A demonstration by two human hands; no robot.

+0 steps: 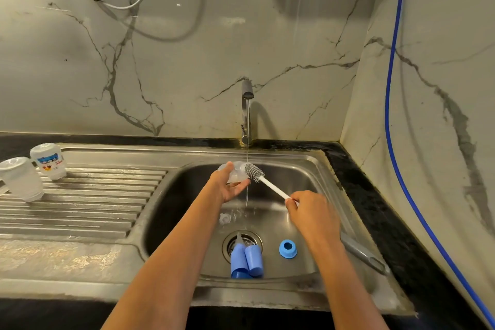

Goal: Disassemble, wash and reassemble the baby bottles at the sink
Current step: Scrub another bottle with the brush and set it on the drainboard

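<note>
My left hand (229,185) holds a clear silicone bottle part (235,172) over the sink basin, just left of the running water. My right hand (310,213) grips the white handle of a bottle brush (257,173), whose grey bristle head touches the clear part under the stream. On the basin floor lie two blue bottle caps (247,261) over the drain, a blue collar ring (288,248) and a small clear piece (225,218). Two clear bottle bodies (49,160) (22,178) stand upside down on the drainboard at the left.
The faucet (247,112) stands behind the steel sink (308,166) with water running. A grey-handled tool (367,254) lies along the basin's right rim. A blue hose (391,104) hangs down the right wall; cables hang at upper left. The ribbed drainboard (88,201) lies left.
</note>
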